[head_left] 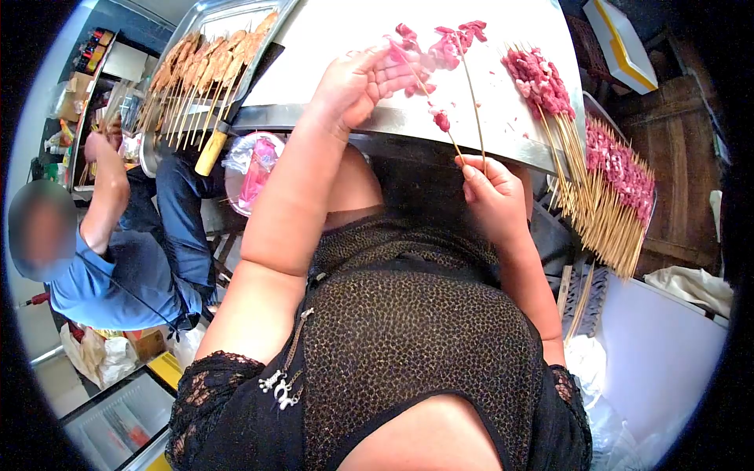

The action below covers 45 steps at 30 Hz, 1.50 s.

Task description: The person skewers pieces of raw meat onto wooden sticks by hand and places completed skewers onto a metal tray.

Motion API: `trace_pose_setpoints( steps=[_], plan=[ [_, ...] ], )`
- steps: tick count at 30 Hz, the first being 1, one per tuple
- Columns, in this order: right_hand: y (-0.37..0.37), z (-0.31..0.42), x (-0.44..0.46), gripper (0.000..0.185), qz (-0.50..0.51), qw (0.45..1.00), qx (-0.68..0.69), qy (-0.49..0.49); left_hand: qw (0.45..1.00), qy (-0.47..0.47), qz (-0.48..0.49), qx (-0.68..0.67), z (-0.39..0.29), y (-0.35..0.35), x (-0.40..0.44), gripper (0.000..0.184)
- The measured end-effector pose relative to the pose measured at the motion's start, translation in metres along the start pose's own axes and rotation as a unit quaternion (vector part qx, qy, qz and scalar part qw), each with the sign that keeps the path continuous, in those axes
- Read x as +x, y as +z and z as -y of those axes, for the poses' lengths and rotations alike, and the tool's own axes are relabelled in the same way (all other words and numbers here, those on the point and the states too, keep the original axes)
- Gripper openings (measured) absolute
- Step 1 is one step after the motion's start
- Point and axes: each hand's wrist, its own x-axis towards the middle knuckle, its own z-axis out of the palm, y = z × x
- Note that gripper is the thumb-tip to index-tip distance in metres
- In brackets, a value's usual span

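Now two sticks [473, 102] are being held in the right hand [496, 191], pointing away, toward meat [403, 53] being pinched by the left hand [361, 85].

Left hand [367, 82] palm up, arm [292, 188] outstretched; right hand [465, 166] pinched closed

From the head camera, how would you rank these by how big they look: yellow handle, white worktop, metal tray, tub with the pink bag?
1. White worktop
2. Metal tray
3. Tub
4. Yellow handle
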Motion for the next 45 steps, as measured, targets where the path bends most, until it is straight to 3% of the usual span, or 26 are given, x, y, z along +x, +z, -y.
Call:
trace_pose_setpoints(
  steps=[2, 13, 22, 25, 32, 45],
  plan=[
    [-0.001, -0.003, 0.0, 0.019, -0.006, 1.0, -0.015, -0.003, 0.994, 0.045, -0.053, 0.083, 0.006, 0.009, -0.003, 0.024],
    [0.0, -0.005, -0.001, 0.019, -0.022, 0.999, -0.044, -0.003, 0.994, 0.063, -0.088, 0.031, 0.01, 0.013, -0.004, 0.021],
    [0.006, 0.004, -0.002, 0.02, -0.034, 0.995, -0.081, -0.045, 0.994, 0.075, -0.069, 0.037, 0.013, 0.023, -0.012, 0.02],
    [0.005, 0.006, -0.002, 0.019, -0.051, 0.991, -0.112, -0.051, 0.99, 0.089, -0.014, 0.112, 0.006, 0.022, -0.012, 0.02],
    [-0.004, 0.014, -0.006, 0.018, -0.072, 0.967, -0.236, -0.058, 0.996, 0.05, -0.045, 0.065, 0.011, 0.021, -0.009, 0.025],
    [0.01, 0.0, -0.003, 0.018, -0.069, 0.984, -0.141, -0.09, 0.986, 0.09, -0.116, -0.076, 0.031, 0.044, -0.009, 0.027]
  ],
)
